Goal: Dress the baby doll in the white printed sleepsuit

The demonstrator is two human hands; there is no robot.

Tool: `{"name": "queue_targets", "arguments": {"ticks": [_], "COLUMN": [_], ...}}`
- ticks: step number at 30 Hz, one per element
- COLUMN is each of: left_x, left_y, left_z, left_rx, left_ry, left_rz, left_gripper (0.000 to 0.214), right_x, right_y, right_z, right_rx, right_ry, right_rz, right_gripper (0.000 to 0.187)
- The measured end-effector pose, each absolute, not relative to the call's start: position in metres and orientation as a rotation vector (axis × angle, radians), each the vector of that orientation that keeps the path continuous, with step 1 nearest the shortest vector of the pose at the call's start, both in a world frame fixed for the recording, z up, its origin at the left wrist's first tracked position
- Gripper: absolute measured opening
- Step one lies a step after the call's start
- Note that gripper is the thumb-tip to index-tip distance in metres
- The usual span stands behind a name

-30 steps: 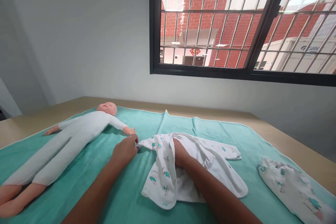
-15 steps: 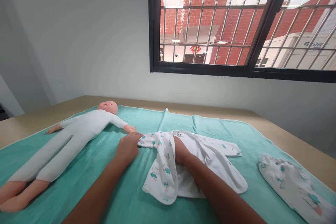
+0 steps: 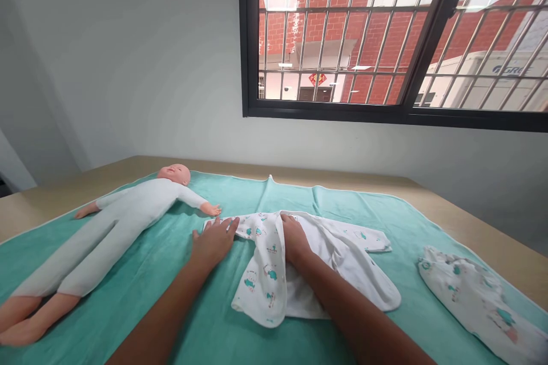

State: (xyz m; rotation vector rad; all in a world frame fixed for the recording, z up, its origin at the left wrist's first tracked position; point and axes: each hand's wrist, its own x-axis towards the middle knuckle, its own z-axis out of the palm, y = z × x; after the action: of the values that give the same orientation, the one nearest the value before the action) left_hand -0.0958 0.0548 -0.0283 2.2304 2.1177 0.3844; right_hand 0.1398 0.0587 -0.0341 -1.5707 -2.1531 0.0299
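Note:
A white baby top (image 3: 342,256) with green prints lies open on the teal blanket (image 3: 214,319). My left hand (image 3: 213,241) lies flat with fingers stretched out, its tips on the top's left sleeve. My right hand (image 3: 294,242) rests palm down inside the open top near the collar, partly covered by the left front flap, fingers spread. A baby doll (image 3: 115,222) in a white suit lies on its back to the left, its hand close to my left hand.
A second printed garment (image 3: 475,296) lies at the blanket's right edge. The blanket covers a tan table (image 3: 471,228) against a white wall. A barred window (image 3: 385,40) is above.
My left hand has let go its pinch on the sleeve and now lies flat on it. The view has shifted a little.

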Motion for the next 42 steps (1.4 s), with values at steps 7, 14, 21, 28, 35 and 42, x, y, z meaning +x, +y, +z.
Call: {"name": "queue_targets", "arguments": {"ticks": [7, 14, 21, 28, 35, 42], "left_x": [-0.096, -0.05, -0.022, -0.064, -0.087, -0.197], "left_y": [0.055, 0.017, -0.006, 0.022, 0.041, 0.022], "left_z": [-0.025, 0.005, 0.0, 0.007, 0.001, 0.014], "left_rx": [2.313, 2.392, 2.422, 2.146, 1.946, 2.076], "left_ry": [2.138, 1.75, 1.666, 1.91, 1.837, 2.021], "left_rz": [0.533, 0.651, 0.321, 0.433, 0.821, 1.051], "left_gripper": [0.043, 0.045, 0.035, 0.024, 0.03, 0.026], "right_x": [0.134, 0.132, 0.136, 0.133, 0.136, 0.123], "right_y": [0.054, 0.056, 0.058, 0.056, 0.054, 0.054], "right_z": [-0.027, -0.03, -0.034, -0.033, -0.029, 0.006], "right_rx": [-1.498, -1.372, -1.368, -1.406, -1.39, -1.234], "right_ry": [-2.025, -2.142, -2.211, -2.212, -2.18, -1.812], "right_rz": [0.008, 0.238, 0.27, 0.241, 0.355, 0.823], "right_gripper": [0.021, 0.029, 0.035, 0.034, 0.033, 0.031]}}
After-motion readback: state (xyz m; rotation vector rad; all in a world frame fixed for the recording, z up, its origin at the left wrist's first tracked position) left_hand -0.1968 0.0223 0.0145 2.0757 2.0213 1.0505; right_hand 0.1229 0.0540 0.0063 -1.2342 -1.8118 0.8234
